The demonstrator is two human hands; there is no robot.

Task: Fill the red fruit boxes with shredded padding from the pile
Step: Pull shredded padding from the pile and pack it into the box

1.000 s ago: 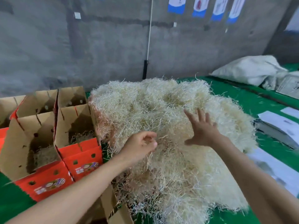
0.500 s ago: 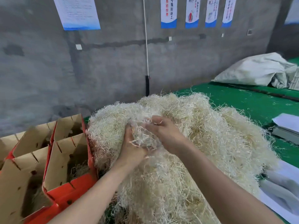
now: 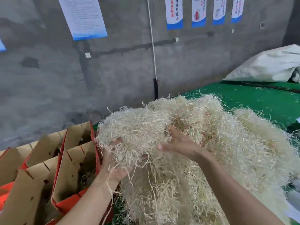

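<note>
A big pile of pale shredded padding (image 3: 219,151) lies on the green table cover (image 3: 259,101). My left hand (image 3: 113,166) is palm up beneath a loose clump of padding (image 3: 134,135) and grips it at the pile's left edge, beside the boxes. Strands trail over its wrist. My right hand (image 3: 180,143) has straight fingers pushed into the pile right of that clump, thumb spread. The red fruit boxes (image 3: 71,203) stand at the left with brown flaps up. The nearest box (image 3: 73,172) has a little padding (image 3: 87,177) at its bottom.
A grey concrete wall with posters (image 3: 82,17) and a hanging white cord (image 3: 152,46) rises behind. A white sack (image 3: 267,65) lies at the back right. White sheets (image 3: 293,213) lie at the right edge.
My hands moved from apart on the pile to together on a tuft. Now the left hand holds a larger clump nearer the boxes and the right hand has opened. The view has tilted up.
</note>
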